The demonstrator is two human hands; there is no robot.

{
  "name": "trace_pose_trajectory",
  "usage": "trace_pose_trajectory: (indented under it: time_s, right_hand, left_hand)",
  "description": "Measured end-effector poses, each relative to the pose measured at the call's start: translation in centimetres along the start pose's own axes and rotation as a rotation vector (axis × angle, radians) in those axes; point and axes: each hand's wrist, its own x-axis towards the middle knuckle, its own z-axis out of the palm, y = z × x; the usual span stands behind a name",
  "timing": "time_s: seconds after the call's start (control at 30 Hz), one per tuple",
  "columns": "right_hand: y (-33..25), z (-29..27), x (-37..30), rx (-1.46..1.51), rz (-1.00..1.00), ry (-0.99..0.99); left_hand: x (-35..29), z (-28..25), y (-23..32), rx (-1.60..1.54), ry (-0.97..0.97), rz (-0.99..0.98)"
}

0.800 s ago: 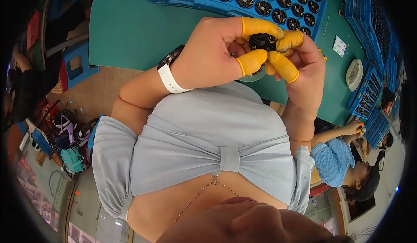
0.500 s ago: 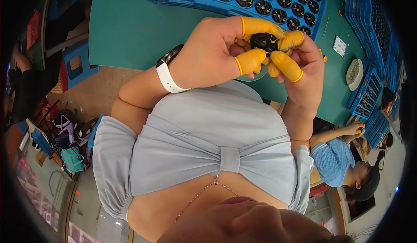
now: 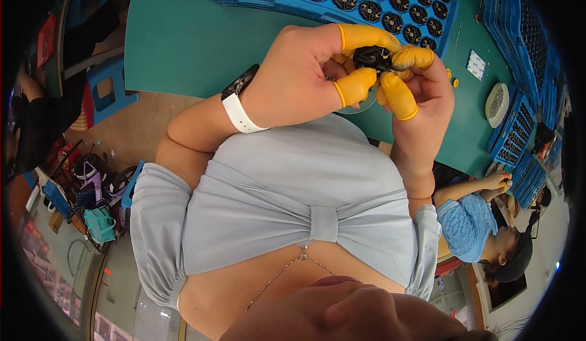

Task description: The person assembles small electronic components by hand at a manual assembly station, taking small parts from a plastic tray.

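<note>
Between my two hands sits a small black round part (image 3: 371, 57), tilted, just in front of a large blue tray. My left hand (image 3: 296, 69), in yellow finger cots and a white-strapped watch, grips it with thumb below and index finger along the top. The fingertips of my right hand (image 3: 424, 94), also in yellow cots, are closed at its right edge. Anything tiny pinched between those tips is too small to make out. Under the hands, the rim of a clear round dish (image 3: 366, 104) partly shows.
The blue tray (image 3: 268, 0) holds rows of similar black round parts with yellow bits on the green table (image 3: 183, 54). To the right are a white bowl of small pieces (image 3: 497, 105), a white card (image 3: 476, 64) and stacked blue trays (image 3: 510, 42). Another person (image 3: 470, 225) works beyond.
My right hand has shifted slightly, its thumb drawn a little down and left. The black round part stays in my left hand, turned slightly.
</note>
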Motion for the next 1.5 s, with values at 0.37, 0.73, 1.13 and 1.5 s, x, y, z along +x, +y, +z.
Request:
trace_pose_trajectory:
  time_s: [0.37, 0.73, 1.13, 1.5]
  right_hand:
    - [0.6, -2.2, 0.9, 0.065, -0.004, 0.034]
    - [6.8, -1.2, 0.2, -1.270, -0.199, -0.330]
    - [6.6, -1.5, 0.2, -1.236, -0.154, -0.361]
    - [4.2, -3.1, 0.9, -0.576, 0.013, -0.255]
  left_hand:
    - [0.3, -0.4, -0.2, -0.118, 0.017, 0.014]
    - [0.2, -1.1, -0.1, -0.153, 0.056, -0.078]
    - [0.2, -1.1, 0.0, -0.102, 0.032, -0.042]
    - [0.5, -2.9, -1.3, -0.190, 0.082, -0.145]
